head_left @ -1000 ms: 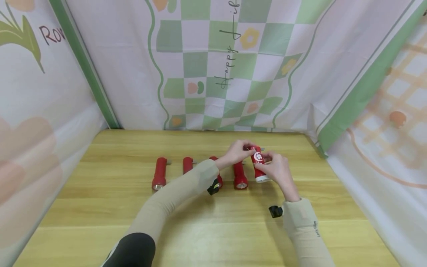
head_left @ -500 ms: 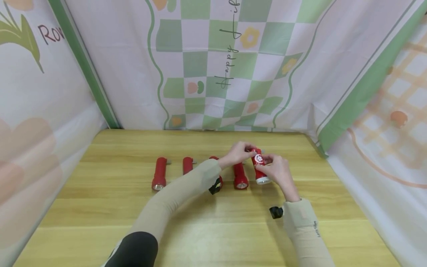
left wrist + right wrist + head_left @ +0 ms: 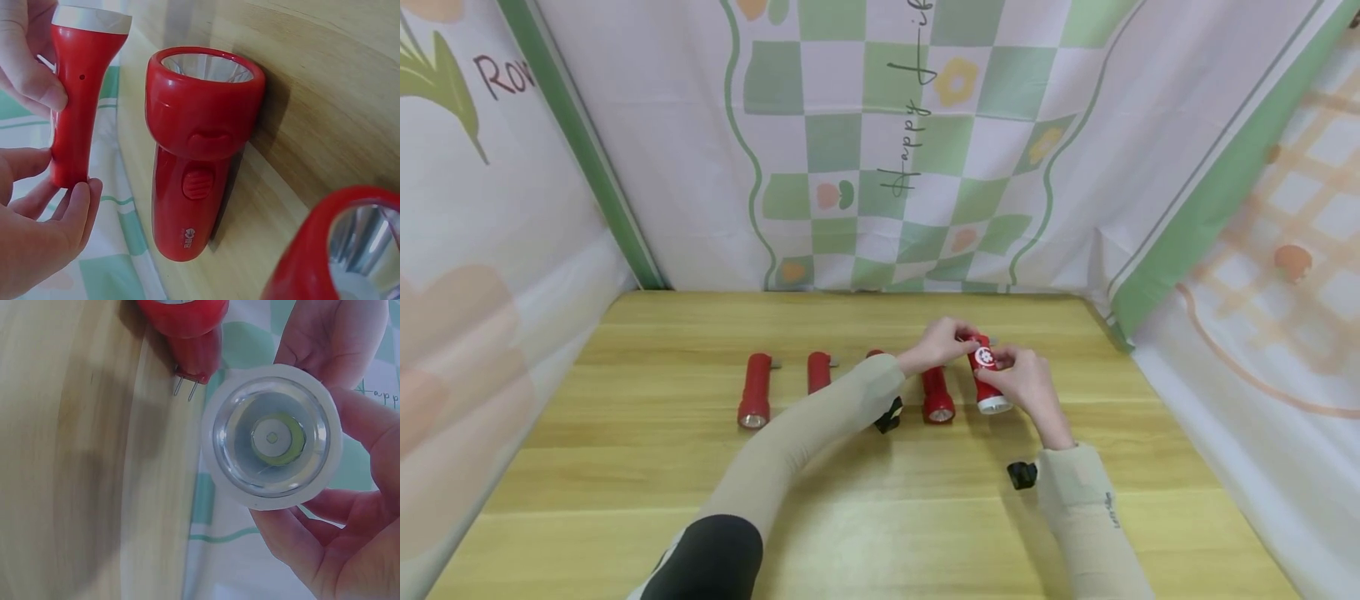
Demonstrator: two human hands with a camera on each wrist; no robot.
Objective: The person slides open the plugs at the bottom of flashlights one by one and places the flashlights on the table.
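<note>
Both hands hold one red flashlight (image 3: 984, 359) with a white head ring and a round white logo. The left hand (image 3: 942, 342) pinches its tail end between thumb and fingers, as the left wrist view shows. The right hand (image 3: 1027, 381) grips the body nearer the head from the right side. In the right wrist view the clear lens and reflector (image 3: 272, 437) face that camera, hiding most of the body. The flashlight is tilted, lens end toward the person. Just left of it lies an all-red flashlight (image 3: 194, 156) with a sliding switch.
Several red flashlights lie in a row on the wooden table (image 3: 880, 500), including a leftmost one (image 3: 756, 390) and a second (image 3: 819, 372). The left sleeve (image 3: 827, 425) covers parts of the row. Metal prongs (image 3: 186, 387) stick out of one. Printed curtains (image 3: 880, 150) enclose the table.
The held flashlight and both hands have come slightly toward the person and a little right. Both hands keep their hold, and the head view has shifted slightly.
</note>
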